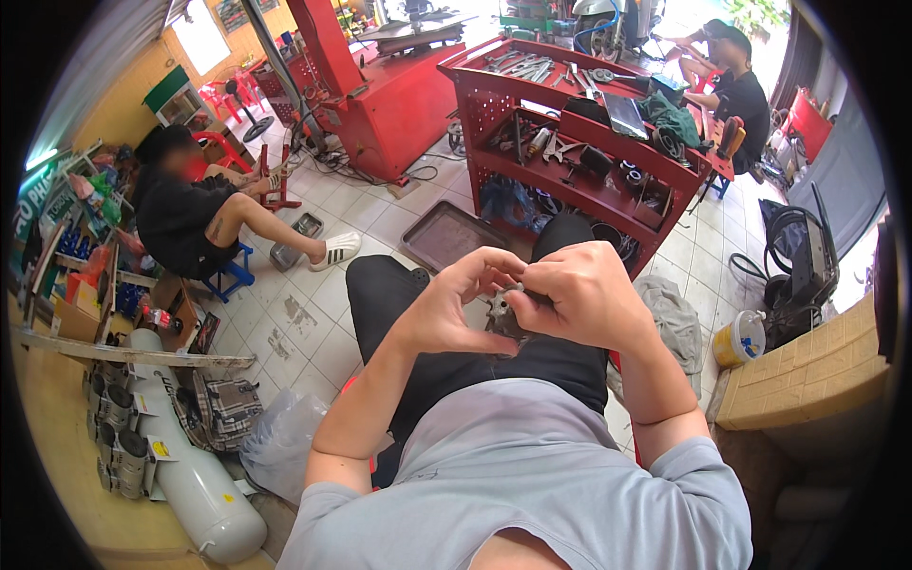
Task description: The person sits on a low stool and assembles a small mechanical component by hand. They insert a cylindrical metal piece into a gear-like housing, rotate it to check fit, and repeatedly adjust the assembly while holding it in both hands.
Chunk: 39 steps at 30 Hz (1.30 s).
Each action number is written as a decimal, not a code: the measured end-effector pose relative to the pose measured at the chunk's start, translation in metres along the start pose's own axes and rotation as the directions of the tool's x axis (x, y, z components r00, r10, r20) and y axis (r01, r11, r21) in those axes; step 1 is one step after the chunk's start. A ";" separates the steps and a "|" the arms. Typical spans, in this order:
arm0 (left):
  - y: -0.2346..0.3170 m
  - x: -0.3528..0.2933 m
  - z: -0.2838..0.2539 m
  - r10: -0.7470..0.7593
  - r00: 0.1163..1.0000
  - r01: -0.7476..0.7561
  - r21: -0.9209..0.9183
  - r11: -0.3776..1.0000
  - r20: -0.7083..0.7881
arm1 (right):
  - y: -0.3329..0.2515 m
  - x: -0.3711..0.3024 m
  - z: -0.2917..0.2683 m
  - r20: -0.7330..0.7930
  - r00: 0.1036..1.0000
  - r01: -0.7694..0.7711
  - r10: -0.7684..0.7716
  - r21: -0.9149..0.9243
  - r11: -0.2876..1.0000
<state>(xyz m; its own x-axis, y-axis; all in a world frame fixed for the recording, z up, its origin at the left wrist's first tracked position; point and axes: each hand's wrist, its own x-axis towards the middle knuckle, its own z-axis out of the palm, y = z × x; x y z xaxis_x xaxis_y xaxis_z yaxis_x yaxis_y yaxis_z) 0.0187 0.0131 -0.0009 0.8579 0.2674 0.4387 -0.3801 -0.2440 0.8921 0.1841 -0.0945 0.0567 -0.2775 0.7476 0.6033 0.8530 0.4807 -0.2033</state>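
Observation:
Above my lap I hold a small grey metal part (503,312) with a notched, gear-like rim and a hole in it. My left hand (454,302) curls around its left side, with the thumb below and the fingers above. From the right, my right hand (587,293) is closed over it, the thumb and bent fingers pressed to its upper side. The fingers cover much of the part, so its full shape is hidden. My legs in black trousers (385,309) are beneath both hands.
A red tool cart (679,178) with wrenches and loose tools stands ahead. Before it lies a shallow metal tray (411,249) on the tiles. One person (180,214) sits at left, another (746,100) at far right. A white tank (204,494) and white bucket (736,342) flank me.

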 end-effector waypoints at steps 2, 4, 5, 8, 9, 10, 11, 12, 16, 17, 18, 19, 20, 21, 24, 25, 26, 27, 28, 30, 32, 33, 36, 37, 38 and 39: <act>-0.004 0.002 -0.010 0.033 0.999 -0.037 -0.121 0.992 -0.031 | 0.000 0.000 -0.001 -0.002 1.000 0.010 -0.010 -0.007 1.000; -0.016 0.005 -0.025 0.036 0.977 -0.091 -0.261 0.961 -0.209 | 0.002 0.000 -0.002 0.002 1.000 0.020 -0.020 -0.022 1.000; -0.022 0.005 -0.032 0.009 0.932 -0.138 -0.332 0.933 -0.363 | 0.001 0.000 -0.003 0.020 1.000 0.021 -0.020 -0.034 0.999; -0.024 -0.001 -0.046 -0.001 0.920 -0.034 -0.083 0.996 -0.392 | 0.000 0.001 -0.006 0.053 0.998 0.020 -0.016 -0.060 0.998; -0.021 -0.001 -0.042 0.010 0.937 -0.053 -0.114 0.992 -0.348 | 0.001 0.001 -0.005 0.055 0.998 0.024 -0.020 -0.062 0.998; -0.015 0.000 -0.034 0.022 0.952 -0.070 -0.148 0.986 -0.306 | 0.001 0.001 -0.004 0.059 0.998 0.028 -0.025 -0.061 0.998; -0.009 -0.001 -0.026 0.035 0.964 -0.086 -0.182 0.980 -0.264 | 0.000 0.001 -0.003 0.052 0.998 0.023 -0.021 -0.050 0.998; -0.004 -0.001 -0.021 0.004 0.980 -0.043 -0.189 0.981 -0.198 | 0.000 0.001 -0.003 0.043 0.999 0.018 -0.016 -0.043 0.999; 0.007 0.000 -0.014 0.043 0.999 -0.039 0.104 0.994 -0.033 | 0.001 0.000 -0.002 0.017 1.000 -0.005 0.005 -0.016 1.000; 0.009 0.000 -0.011 0.052 0.998 -0.048 0.134 0.990 -0.028 | 0.001 0.000 -0.001 0.004 1.000 -0.007 0.007 -0.012 1.000; 0.014 0.001 -0.006 0.061 0.998 -0.056 0.164 0.985 -0.022 | 0.001 0.000 -0.001 -0.010 1.000 -0.010 0.010 -0.006 1.000; 0.016 0.001 -0.002 0.069 0.998 -0.065 0.194 0.979 -0.016 | 0.001 0.000 0.000 -0.023 1.000 -0.013 0.013 -0.001 1.000; 0.014 0.001 0.001 0.067 0.998 -0.062 0.197 0.979 -0.019 | 0.001 0.000 0.000 -0.026 1.000 -0.014 0.014 0.000 1.000; 0.011 0.001 0.004 0.034 0.999 -0.028 0.183 0.983 -0.027 | 0.001 0.000 0.001 -0.027 1.000 -0.015 0.015 0.003 1.000; 0.007 0.001 0.009 -0.043 0.998 0.047 0.109 0.993 -0.039 | 0.003 -0.001 0.003 -0.015 1.000 -0.015 0.015 0.010 1.000; 0.007 0.000 0.009 -0.052 0.998 0.054 0.065 0.996 -0.034 | 0.004 -0.001 0.003 -0.008 1.000 -0.015 0.015 0.013 1.000; 0.007 0.000 0.009 -0.061 0.998 0.062 0.021 0.998 -0.029 | 0.003 -0.001 0.003 -0.010 1.000 -0.008 0.008 0.014 1.000; 0.006 0.001 0.007 -0.022 1.000 0.022 0.000 1.000 -0.016 | 0.002 -0.001 0.002 -0.013 1.000 -0.001 0.001 0.013 1.000; 0.005 0.003 0.002 0.018 1.000 -0.018 -0.022 1.000 -0.004 | 0.000 -0.001 0.001 -0.016 1.000 0.006 -0.006 0.012 1.000; -0.005 0.004 -0.015 -0.009 0.996 -0.001 -0.114 0.993 -0.092 | 0.002 0.000 -0.001 -0.008 1.000 0.012 -0.012 -0.008 1.000; -0.018 0.002 -0.037 -0.050 0.950 -0.014 -0.200 0.980 -0.307 | 0.000 0.001 -0.004 0.013 1.000 0.012 -0.012 -0.039 0.999; -0.020 0.003 -0.043 -0.020 0.905 -0.073 -0.203 0.976 -0.425 | -0.001 0.001 -0.005 0.031 0.999 0.009 -0.007 -0.060 0.998; -0.015 -0.002 -0.049 -0.031 0.933 -0.018 -0.132 0.991 -0.358 | 0.001 0.002 -0.004 0.042 0.999 0.015 -0.012 -0.074 0.997; -0.011 -0.003 -0.044 -0.054 0.953 0.016 -0.128 0.992 -0.298 | 0.002 0.002 -0.002 0.040 0.999 0.020 -0.017 -0.069 0.997; -0.007 -0.005 -0.034 -0.077 0.968 0.049 -0.123 0.991 -0.237 | 0.001 0.001 -0.002 0.038 0.999 0.011 -0.008 -0.065 0.998; 0.000 -0.003 -0.026 -0.098 0.980 0.078 -0.115 0.990 -0.176 | 0.000 0.001 -0.003 0.038 0.999 0.004 -0.002 -0.064 0.998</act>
<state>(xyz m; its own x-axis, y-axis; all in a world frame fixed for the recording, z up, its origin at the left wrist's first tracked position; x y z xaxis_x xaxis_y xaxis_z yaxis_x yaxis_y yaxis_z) 0.0068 0.0367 0.0004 0.8166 0.4499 0.3616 -0.3495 -0.1133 0.9301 0.1854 -0.0949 0.0592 -0.2959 0.7638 0.5736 0.8781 0.4538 -0.1514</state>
